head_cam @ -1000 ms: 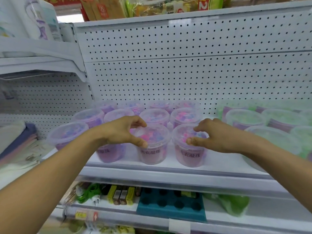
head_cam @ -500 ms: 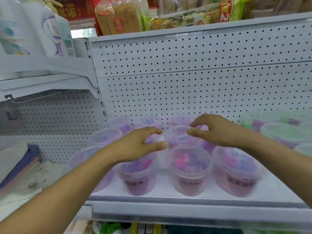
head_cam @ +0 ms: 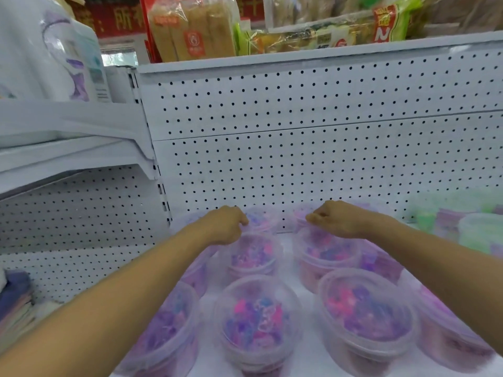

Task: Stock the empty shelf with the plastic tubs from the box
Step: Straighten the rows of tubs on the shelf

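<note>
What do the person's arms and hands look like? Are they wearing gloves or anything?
No gloves. Both the left hand and the right hand are bare, and so are both forearms as far as the picture shows: no sleeves reach into view. I can't see a watch, bracelet or ring on either one, though the picture is a bit blurry for tiny things.

Two bare forearms enter from the lower corners of the head view, uncovered all the way to the frame edge, with no sleeve cuff in sight. The left hand (head_cam: 223, 225) and the right hand (head_cam: 340, 219) are bare too, ungloved, and their wrists and fingers carry nothing.
</note>
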